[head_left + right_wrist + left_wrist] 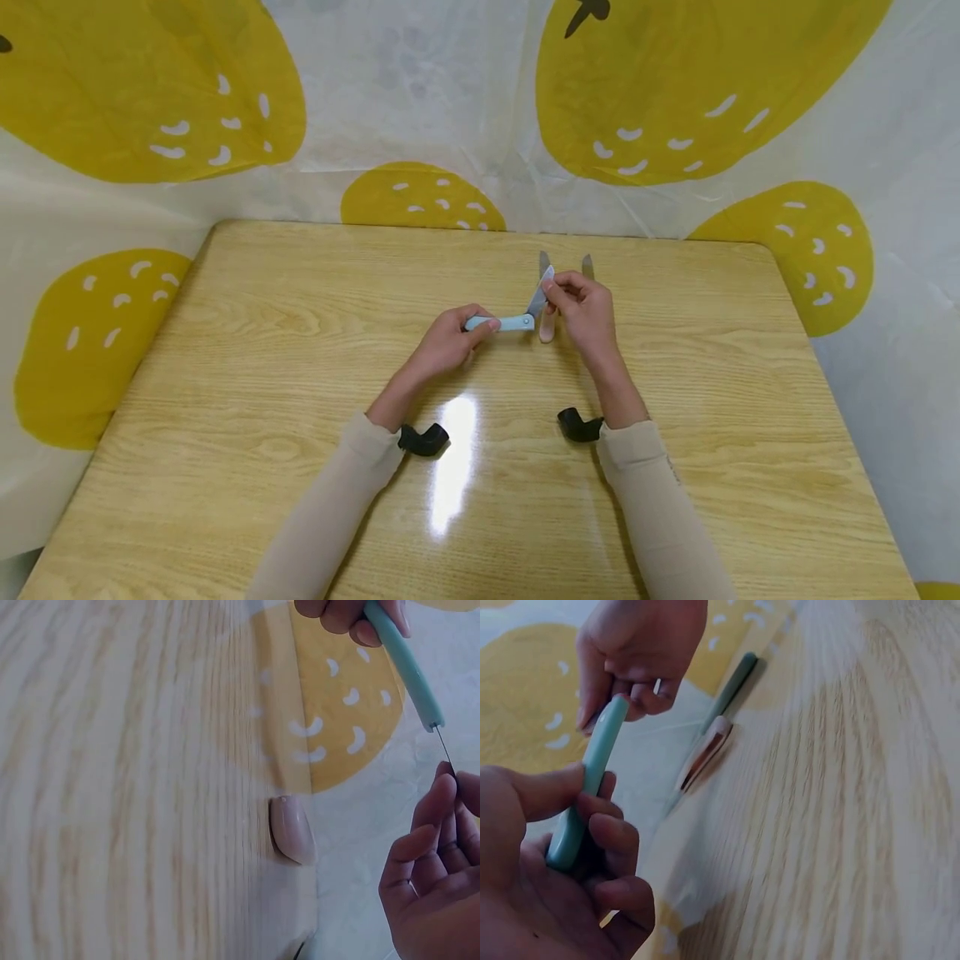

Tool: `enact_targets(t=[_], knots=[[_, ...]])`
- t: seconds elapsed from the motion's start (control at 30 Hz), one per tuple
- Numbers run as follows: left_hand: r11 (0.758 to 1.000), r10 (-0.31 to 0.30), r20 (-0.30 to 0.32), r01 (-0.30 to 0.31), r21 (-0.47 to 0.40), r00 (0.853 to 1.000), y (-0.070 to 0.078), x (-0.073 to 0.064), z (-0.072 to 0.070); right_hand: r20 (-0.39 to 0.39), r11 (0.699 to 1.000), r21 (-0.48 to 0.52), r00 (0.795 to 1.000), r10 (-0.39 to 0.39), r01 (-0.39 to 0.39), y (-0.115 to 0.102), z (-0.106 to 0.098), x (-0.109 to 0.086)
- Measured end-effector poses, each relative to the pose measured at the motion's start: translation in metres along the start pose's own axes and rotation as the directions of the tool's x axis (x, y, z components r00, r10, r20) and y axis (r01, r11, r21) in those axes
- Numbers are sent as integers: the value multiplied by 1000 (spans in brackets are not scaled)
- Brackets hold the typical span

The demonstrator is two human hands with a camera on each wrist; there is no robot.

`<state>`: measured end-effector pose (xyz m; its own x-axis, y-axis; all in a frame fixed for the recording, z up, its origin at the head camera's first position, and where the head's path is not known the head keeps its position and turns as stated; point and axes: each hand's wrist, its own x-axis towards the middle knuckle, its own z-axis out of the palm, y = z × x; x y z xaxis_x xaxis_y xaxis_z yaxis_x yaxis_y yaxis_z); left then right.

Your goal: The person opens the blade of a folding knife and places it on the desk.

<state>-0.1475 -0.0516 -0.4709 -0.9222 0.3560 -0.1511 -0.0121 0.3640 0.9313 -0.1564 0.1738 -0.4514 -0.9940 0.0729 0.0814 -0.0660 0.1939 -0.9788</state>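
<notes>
A folding knife with a pale teal handle point(512, 323) is held above the table between both hands. My left hand point(444, 342) grips the handle, thumb along its side. With thumb and fingertips, my right hand point(590, 315) pinches the blade point(536, 302), which stands out at an angle from the handle. In the right wrist view the thin blade point(442, 745) shows edge-on between the handle and the right fingertips. Just behind the right hand, a knife with a pink handle point(547, 327) lies on the table, its blade pointing away.
Another knife lies right of the pink one; its blade point(587, 267) shows in the head view and its dark green handle point(739, 682) in the left wrist view. The wooden table point(300, 350) ends at a patterned cloth point(420, 100). Black wrist mounts point(425, 440) sit at both sleeves.
</notes>
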Motion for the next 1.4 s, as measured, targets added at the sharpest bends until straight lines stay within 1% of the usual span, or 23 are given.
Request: enact_targets(t=[0.13,0.23,0.43,0.57,0.67,0.83,0.93,1.13,1.4], knots=[[1000,18,-48,-18,7,999,1,0,3,-44,1000,25,999,3,-2,1,-1,1],[1000,21,-81,-21,-4,996,-1,1,5,-63,998,56,998,6,-2,2,-2,2],[998,-9,-129,0,-68,992,-1,0,7,-65,996,94,998,7,-1,4,-2,2],[996,-32,-154,18,-90,988,-3,1,8,-72,994,105,997,19,-11,4,-1,2],[994,-41,-173,22,-112,984,-4,1,9,-80,994,109,996,24,-15,3,0,1],[985,-47,-206,11,-173,977,-1,2,13,-97,993,120,995,19,-7,2,-1,1],[979,-51,-231,2,-206,972,1,3,16,-116,989,146,993,14,3,2,-1,1],[973,-47,-280,-19,-229,959,4,4,21,-140,985,173,990,-2,27,3,-1,1],[953,-56,-350,-54,-297,935,8,3,28,-144,978,205,989,-17,47,3,1,1]])
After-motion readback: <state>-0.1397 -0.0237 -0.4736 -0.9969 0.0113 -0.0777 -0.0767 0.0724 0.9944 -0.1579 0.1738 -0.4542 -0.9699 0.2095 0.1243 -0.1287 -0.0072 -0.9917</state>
